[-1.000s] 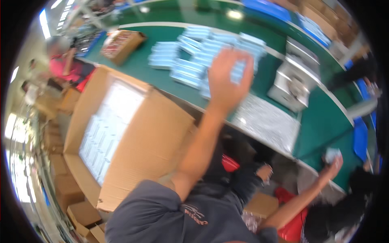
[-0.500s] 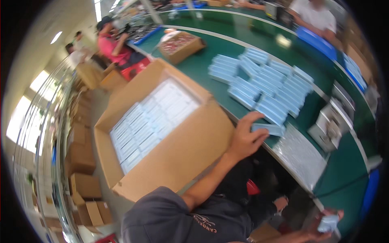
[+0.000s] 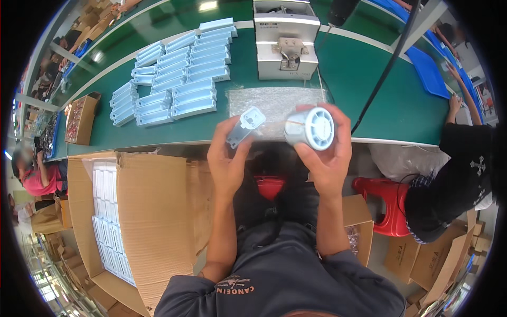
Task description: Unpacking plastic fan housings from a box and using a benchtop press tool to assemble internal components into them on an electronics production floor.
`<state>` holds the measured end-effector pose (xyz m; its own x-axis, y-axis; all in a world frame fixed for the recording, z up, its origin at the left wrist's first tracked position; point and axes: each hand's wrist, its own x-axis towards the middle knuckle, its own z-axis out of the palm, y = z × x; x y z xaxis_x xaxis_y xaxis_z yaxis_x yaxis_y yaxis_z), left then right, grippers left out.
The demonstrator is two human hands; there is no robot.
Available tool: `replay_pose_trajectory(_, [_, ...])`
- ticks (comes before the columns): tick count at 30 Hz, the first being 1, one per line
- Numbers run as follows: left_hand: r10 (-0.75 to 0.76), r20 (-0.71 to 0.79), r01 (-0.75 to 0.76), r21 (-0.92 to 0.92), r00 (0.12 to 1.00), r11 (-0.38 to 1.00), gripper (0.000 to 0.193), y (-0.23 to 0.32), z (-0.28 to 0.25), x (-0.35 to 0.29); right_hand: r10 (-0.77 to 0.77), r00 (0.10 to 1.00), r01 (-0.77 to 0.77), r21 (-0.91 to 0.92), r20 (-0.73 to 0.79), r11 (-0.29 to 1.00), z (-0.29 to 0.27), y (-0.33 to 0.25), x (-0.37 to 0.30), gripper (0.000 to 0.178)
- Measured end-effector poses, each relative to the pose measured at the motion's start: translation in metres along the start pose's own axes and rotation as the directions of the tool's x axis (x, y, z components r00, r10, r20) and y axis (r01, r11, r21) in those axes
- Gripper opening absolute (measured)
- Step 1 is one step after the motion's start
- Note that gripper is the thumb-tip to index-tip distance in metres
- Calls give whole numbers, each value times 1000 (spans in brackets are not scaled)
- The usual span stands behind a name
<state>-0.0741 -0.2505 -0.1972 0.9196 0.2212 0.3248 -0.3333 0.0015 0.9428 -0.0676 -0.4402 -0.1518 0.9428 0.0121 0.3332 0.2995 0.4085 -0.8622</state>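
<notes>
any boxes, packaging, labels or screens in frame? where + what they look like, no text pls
Large open cardboard carton: left of the person, brown, flaps out, white packs in rows inside.
Small open brown box: far left on the green table, reddish contents.
Bubble-wrap sheet: table edge, beyond both hands, clear.
Brown cartons: floor, lower right, closed.
Label strip: on the grey metal fixture, top centre.
No screens.

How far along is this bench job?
Done: rows of light-blue flat plastic parts laid out on the green table.
In hand: left hand holds one light-blue part; right hand holds a ribbed grey cylinder.
Left: the open cardboard box holds many more.
</notes>
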Motion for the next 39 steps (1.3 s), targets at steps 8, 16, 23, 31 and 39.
replay_pose_trajectory(8, [48, 31, -50, 70, 998, 996, 38, 6, -4, -5, -242, 966, 255, -444, 87, 859, 4, 8, 8, 76])
replay_pose_trajectory(16, [46, 13, -47, 81, 999, 996, 40, 4, -11, -1, -322, 925, 377, -589, 202, 715, -6, 15, 10, 79])
replay_pose_trajectory(23, [95, 98, -123, 337, 991, 933, 46, 7, -16, 4, -340, 908, 417, -601, 244, 682, -18, 12, 20, 79])
replay_pose_trajectory(31, [104, 72, -92, -151, 992, 984, 63, 29, -22, 20, -55, 981, 122, -373, 185, 920, -22, 15, 21, 74])
replay_pose_trajectory(39, [146, 30, -124, -376, 989, 918, 62, 30, 5, 26, -70, 981, 113, -240, 179, 964, -9, 24, 10, 71])
